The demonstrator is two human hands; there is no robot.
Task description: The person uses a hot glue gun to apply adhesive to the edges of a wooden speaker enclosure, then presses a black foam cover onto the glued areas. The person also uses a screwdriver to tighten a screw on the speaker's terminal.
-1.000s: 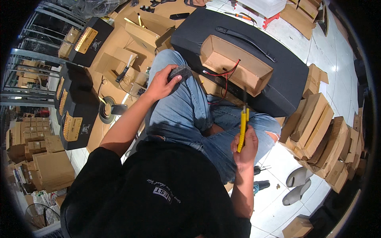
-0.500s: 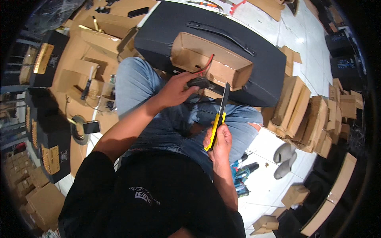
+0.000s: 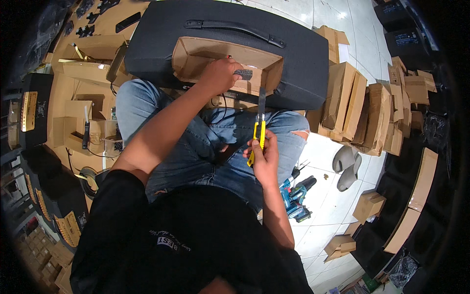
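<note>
My left hand [image 3: 221, 77] is over the open cardboard box [image 3: 268, 78], closed on a small dark, rough-surfaced piece [image 3: 243, 74] whose exact kind I cannot make out. A bit of red shows just beyond its fingers. My right hand [image 3: 265, 158] grips a yellow box cutter [image 3: 259, 138], its dark blade extended and pointing away from me. The blade's tip reaches the near right wall of the cardboard box. That box lies on or against a large black case [image 3: 306, 63] with a black strap handle [image 3: 235, 30].
Blue power tools [image 3: 295, 198] lie on the white tile floor by my right knee, with grey slippers [image 3: 346, 169] beyond. Cardboard boxes [image 3: 345, 100] line the right side. At left stand an open carton [image 3: 88, 71] and black boxes [image 3: 36, 103]; a black phone-like slab [image 3: 128, 22] lies farther off.
My left hand has moved forward with the dark piece, from the cardboard box's near edge to over its inside. My right hand keeps the box cutter, whose blade now meets the box's wall.
</note>
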